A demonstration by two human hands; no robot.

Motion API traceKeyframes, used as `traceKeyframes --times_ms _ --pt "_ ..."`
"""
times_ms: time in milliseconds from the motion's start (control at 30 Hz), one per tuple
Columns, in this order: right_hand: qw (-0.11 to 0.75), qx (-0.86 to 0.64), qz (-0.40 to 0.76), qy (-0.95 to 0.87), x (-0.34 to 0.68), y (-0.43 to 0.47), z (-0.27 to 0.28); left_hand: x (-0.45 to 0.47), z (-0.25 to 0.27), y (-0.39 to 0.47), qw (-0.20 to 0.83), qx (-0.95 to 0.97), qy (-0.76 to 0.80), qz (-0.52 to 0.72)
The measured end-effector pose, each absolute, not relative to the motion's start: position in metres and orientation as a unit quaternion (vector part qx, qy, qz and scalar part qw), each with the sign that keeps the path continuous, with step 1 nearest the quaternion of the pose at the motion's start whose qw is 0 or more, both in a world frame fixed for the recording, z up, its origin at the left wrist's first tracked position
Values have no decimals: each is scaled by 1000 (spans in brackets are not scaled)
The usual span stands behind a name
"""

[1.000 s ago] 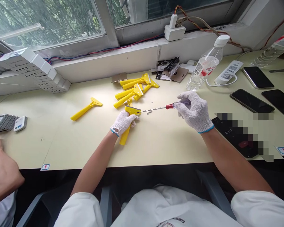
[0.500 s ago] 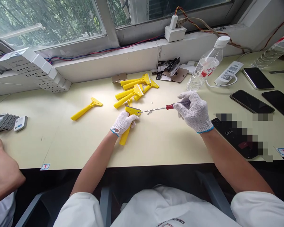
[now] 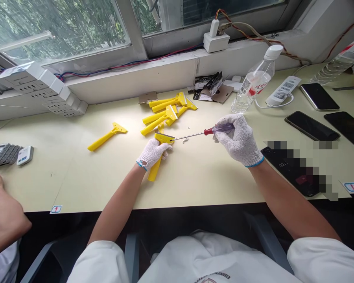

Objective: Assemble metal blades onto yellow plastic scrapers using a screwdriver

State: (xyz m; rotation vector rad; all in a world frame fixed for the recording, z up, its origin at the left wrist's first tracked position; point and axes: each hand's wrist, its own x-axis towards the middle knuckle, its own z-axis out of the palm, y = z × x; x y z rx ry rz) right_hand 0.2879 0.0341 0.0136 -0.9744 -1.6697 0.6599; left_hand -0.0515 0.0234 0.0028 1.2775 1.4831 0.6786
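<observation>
My left hand (image 3: 153,153), in a white knit glove with blue trim, is closed around a yellow scraper (image 3: 155,169) just below its head. In my gloved right hand (image 3: 238,139) is a screwdriver (image 3: 209,131) with a red and clear purple handle. Its shaft runs left, and the tip meets the right end of the scraper's head. A few small screws (image 3: 185,140) lie on the table under the shaft. Beyond my left hand several yellow scrapers (image 3: 166,114) lie in a pile, some with metal blades. One more yellow scraper (image 3: 107,136) rests alone to the left.
Water bottle (image 3: 255,80), power strip (image 3: 283,91) and several phones (image 3: 312,125) occupy the right side. Opened cardboard packaging (image 3: 214,88) lies by the wall. White boxes (image 3: 44,88) are stacked at back left. Another person's arm (image 3: 6,212) rests at the left edge.
The fingers of my right hand have shifted on the screwdriver's handle, and more of the purple part shows. The tip stays at the scraper's head; my left hand keeps its hold.
</observation>
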Motion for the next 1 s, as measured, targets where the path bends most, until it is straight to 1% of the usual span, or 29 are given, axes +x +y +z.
traceKeyframes --times_ms 100,300,600,767,1000 --pt "517 -431 281 -685 287 34 14 -51 5 23 510 528 615 287" --pt "492 -478 211 -697 291 34 17 -49 9 21 515 525 611 291" --pt "497 -431 167 -735 290 35 17 -50 10 21 509 528 616 286" --pt "507 -431 183 -724 289 35 15 -48 13 21 511 521 619 290" --pt "474 -479 210 -709 294 36 14 -49 13 21 510 522 622 285"
